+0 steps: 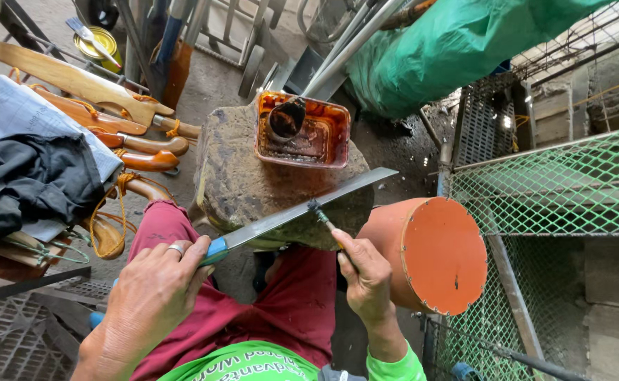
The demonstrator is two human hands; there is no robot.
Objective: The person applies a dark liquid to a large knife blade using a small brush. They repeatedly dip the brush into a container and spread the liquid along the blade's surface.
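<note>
A gritty concrete floor [217,81], wet and dark near the green tarpaulin [450,42] at the top. Green wire-mesh panels [556,183] fill the right side (daylight falls through them). Wooden sheaths [76,81] lie at the upper left beside a yellow tin [98,42]

Orange plastic tub [302,130] with dark liquid at far edge of stone block [239,176]. Round orange bucket [433,254] near its right edge. Wooden handles [112,127] stacked left. Green tarp [450,42] behind. Green wire mesh [556,183] right.
</note>
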